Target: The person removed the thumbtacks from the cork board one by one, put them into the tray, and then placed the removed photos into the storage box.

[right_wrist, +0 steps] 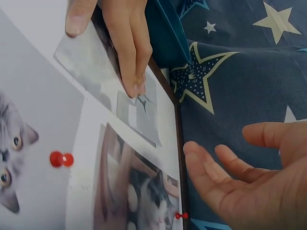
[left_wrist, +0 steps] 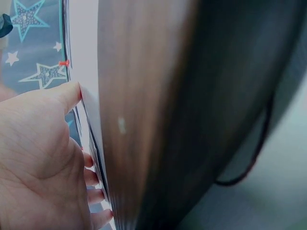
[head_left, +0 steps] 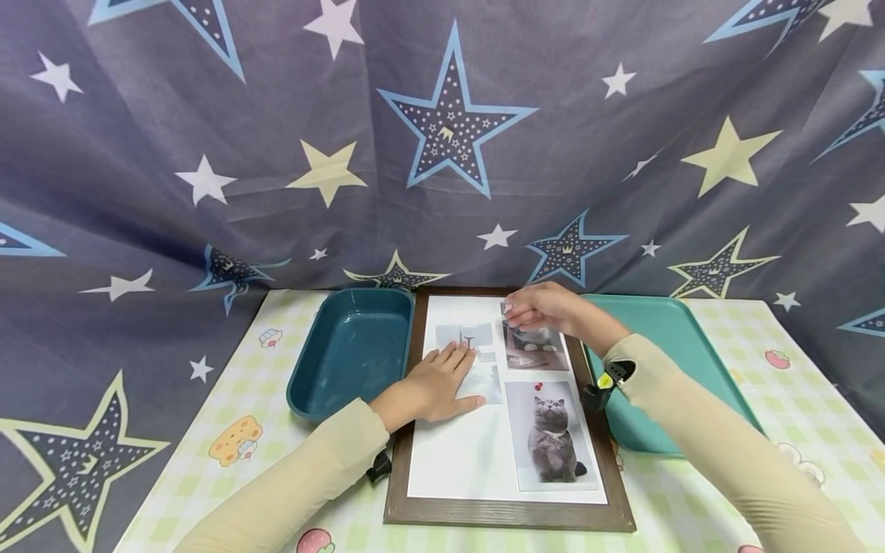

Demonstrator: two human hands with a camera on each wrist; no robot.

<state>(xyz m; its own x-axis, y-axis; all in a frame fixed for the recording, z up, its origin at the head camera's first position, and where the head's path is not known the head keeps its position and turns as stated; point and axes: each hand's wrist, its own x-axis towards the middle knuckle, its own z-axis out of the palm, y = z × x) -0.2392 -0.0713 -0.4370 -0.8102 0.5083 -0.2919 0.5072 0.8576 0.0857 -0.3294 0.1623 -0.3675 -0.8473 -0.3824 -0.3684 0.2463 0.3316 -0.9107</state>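
Lying flat and empty, the left hand (head_left: 434, 387) partly covered the pale photo (head_left: 488, 382) in the head view. The left wrist view left it unclear; in the right wrist's, the right hand (right_wrist: 253, 184) hung loosely curved, empty, farther off.

Head: above table (head_left: 677, 507) near edge, forward-down
Left wrist: close, board (head_left: 449, 468) left edge
Right wrist: board's right edge, leftward
Head–right overlap: photos (head_left: 551, 438)

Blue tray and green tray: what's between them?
In the head view, a framed board lies between the blue tray and green tray. The left hand touches its pictures; the right hand hovers above.
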